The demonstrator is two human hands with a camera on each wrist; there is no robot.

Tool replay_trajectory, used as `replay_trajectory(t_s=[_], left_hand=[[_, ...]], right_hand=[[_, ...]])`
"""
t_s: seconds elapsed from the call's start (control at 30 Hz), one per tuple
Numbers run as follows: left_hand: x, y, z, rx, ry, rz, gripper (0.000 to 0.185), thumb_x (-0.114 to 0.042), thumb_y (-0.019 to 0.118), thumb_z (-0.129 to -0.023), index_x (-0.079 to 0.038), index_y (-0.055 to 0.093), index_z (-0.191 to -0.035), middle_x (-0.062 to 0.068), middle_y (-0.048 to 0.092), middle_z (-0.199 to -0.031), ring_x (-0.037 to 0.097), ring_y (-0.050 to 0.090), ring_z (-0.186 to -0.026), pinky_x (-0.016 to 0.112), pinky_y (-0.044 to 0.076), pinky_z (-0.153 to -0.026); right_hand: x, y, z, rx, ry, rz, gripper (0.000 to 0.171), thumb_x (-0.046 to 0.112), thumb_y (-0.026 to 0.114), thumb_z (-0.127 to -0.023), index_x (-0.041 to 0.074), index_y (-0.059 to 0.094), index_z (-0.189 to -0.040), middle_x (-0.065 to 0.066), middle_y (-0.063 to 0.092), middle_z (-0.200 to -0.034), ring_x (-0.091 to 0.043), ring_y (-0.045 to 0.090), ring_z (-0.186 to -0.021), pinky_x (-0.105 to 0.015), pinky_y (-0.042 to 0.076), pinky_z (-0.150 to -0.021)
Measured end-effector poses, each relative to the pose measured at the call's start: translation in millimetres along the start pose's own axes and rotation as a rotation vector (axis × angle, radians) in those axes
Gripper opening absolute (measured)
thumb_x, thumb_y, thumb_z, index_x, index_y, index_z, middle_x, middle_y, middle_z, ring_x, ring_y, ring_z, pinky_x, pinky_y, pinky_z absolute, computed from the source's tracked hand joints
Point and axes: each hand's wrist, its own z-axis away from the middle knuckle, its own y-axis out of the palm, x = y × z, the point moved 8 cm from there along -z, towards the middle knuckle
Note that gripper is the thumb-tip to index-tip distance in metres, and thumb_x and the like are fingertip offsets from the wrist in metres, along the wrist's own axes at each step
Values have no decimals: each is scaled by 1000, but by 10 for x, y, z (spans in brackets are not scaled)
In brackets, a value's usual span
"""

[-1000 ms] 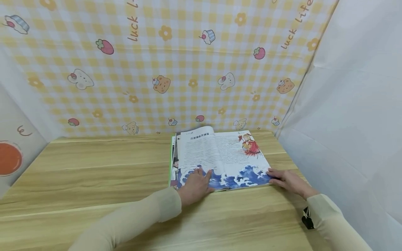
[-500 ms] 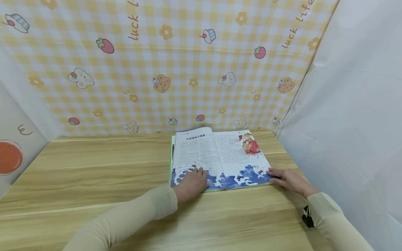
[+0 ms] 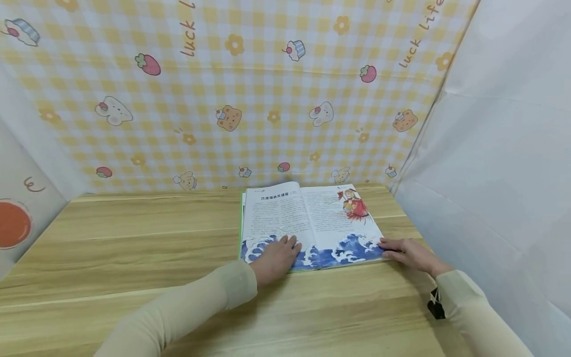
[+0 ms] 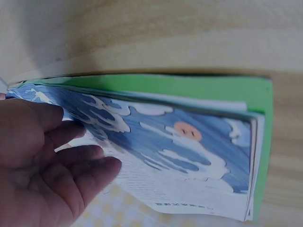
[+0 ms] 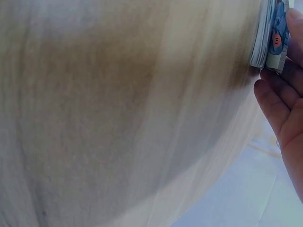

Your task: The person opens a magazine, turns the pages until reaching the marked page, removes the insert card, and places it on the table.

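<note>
Picture book (image 3: 308, 223) laid open on wooden table (image 3: 134, 248), at far right part, near checked backdrop (image 3: 250, 99). Left page pressed flat by left hand (image 3: 274, 258), fingers extended and relaxed over blue wave artwork. Lower right corner of book touched by right hand (image 3: 408, 254); fingers loosely extended beside page edges, nothing grasped. Green cover seen beneath pages.

— What can't we make out?
— The book's (image 3: 308, 223) text is too small for us to read, and the left hand (image 3: 274, 258) covers part of the lower wave picture.
— In the right wrist view?
— The right hand (image 5: 284, 104) is cut off at the right edge.
</note>
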Motion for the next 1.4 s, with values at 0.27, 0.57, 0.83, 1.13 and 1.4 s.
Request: replay_trajectory(t_s=[0.27, 0.57, 0.83, 1.13, 1.4], left_hand=[[-50, -36, -26, -55, 13, 9, 34, -8, 51, -93, -5, 57, -127, 8, 59, -119, 21, 60, -97, 27, 54, -68], [-90, 4, -24, -30, 13, -7, 42, -8, 51, -94, -8, 47, -136, 11, 57, -126, 24, 60, -105, 29, 55, -71], [-85, 40, -13, 6, -4, 21, 52, -9, 55, -91, -16, 41, -141, 13, 53, -129, 28, 57, -113, 33, 55, -75], [-165, -5, -58, -14, 47, 28, 42, -15, 43, -100, -3, 41, -140, 12, 41, -145, 24, 44, -131, 28, 41, -102], [-170, -64, -96, -27, 5, 117, 53, -34, 35, -102, -6, 31, -147, 13, 28, -153, 27, 28, -140, 34, 33, -109]], right_hand=[[3, -50, -6, -34, -13, 46, 26, 12, 58, -92, -1, 67, -113, -22, 61, -121, -43, 57, -108, -50, 48, -85], [0, -38, 38, -126, 16, 103, 22, 2, 62, -86, 3, 70, -107, -18, 67, -110, -38, 64, -99, -47, 52, -81], [-7, -31, 72, -196, 25, 123, 17, -1, 65, -84, 6, 72, -97, -11, 72, -96, -30, 68, -90, -40, 54, -75], [86, -85, 137, -328, -30, 156, 17, -3, 69, -79, 10, 73, -89, -4, 73, -88, -27, 69, -82, -39, 55, -71], [73, -115, 165, -404, -33, 171, 18, -3, 70, -77, 9, 73, -90, -7, 73, -89, -29, 70, -82, -40, 55, -70]])
